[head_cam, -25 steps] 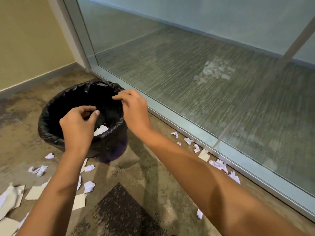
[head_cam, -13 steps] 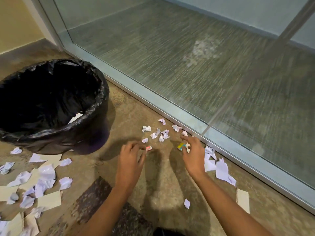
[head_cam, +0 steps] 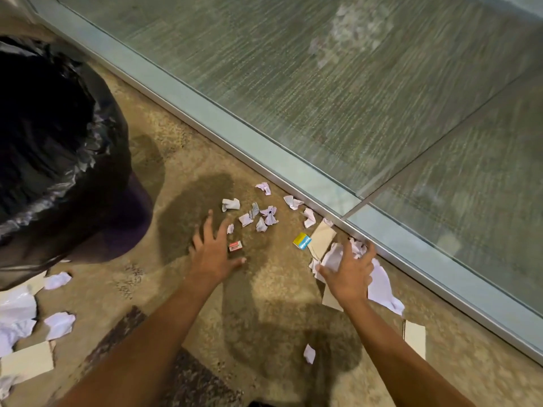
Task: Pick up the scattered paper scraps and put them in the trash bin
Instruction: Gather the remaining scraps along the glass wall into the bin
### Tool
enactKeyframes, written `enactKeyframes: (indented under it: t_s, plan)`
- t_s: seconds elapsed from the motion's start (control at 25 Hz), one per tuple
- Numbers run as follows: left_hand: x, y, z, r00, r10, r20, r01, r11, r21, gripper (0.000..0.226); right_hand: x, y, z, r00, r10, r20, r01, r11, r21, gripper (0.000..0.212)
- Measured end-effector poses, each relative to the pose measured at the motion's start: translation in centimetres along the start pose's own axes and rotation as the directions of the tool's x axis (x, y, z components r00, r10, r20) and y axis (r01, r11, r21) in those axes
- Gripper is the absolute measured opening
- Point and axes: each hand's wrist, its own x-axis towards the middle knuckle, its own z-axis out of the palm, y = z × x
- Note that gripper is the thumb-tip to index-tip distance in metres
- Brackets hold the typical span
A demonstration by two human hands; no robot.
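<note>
A black-lined trash bin (head_cam: 97,160) stands at the left. Several small crumpled white scraps (head_cam: 258,215) lie on the floor just beyond my left hand (head_cam: 213,251), whose fingers are spread and hold nothing; a small red scrap (head_cam: 235,246) lies beside its thumb. My right hand (head_cam: 348,273) hovers with loosely curved fingers over a larger white paper (head_cam: 333,257) and a beige card (head_cam: 321,239) next to the glass frame. A yellow and blue piece (head_cam: 301,240) lies between the hands. More white paper (head_cam: 382,284) sticks out to the right of that hand.
A glass partition with a metal bottom frame (head_cam: 293,183) runs diagonally close behind the scraps. More crumpled papers (head_cam: 58,324) and beige cards (head_cam: 28,361) lie at the lower left beside the bin. A single scrap (head_cam: 309,353) and another card (head_cam: 415,337) lie nearer me.
Both hands left the bin rim and came down to the floor near the glass. The view tilted down and closer; the right hand shifted right from the yellow and blue piece onto the larger paper.
</note>
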Motion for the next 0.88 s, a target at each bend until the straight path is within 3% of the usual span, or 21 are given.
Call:
enactKeyframes:
  t_s: [0.16, 0.36, 0.6, 0.8, 0.88]
  plan:
    - [3.7, 1.4, -0.5, 0.995, 0.029, 0.090, -0.036, 0.997, 0.068, 0.114, 0.4, -0.5, 0.9, 0.992, -0.122, 0.023, 0.123, 0.989, -0.087, 0.062]
    - [6.1, 1.8, -0.9, 0.979, 0.086, 0.186, -0.111, 0.986, 0.127, 0.090, 0.0, -0.7, 0.6, 0.968, -0.209, 0.139, 0.222, 0.972, -0.083, 0.059]
    - [2.9, 0.0, 1.0, 0.972, 0.169, -0.162, -0.174, 0.985, -0.015, 0.059, -1.2, -0.5, -0.2, 0.969, -0.242, 0.052, 0.242, 0.970, -0.005, 0.048]
    - [-0.3, -2.2, 1.5, 0.970, 0.092, -0.227, -0.100, 0.995, -0.025, 0.036, -2.1, 0.7, -0.8, 0.980, -0.197, -0.027, 0.198, 0.978, 0.070, 0.032]
    - [-1.3, -2.6, 0.9, 0.974, -0.006, -0.225, -0.019, 0.994, -0.108, 0.031, -2.5, 0.8, -1.4, 0.984, -0.164, -0.067, 0.171, 0.979, 0.110, 0.025]
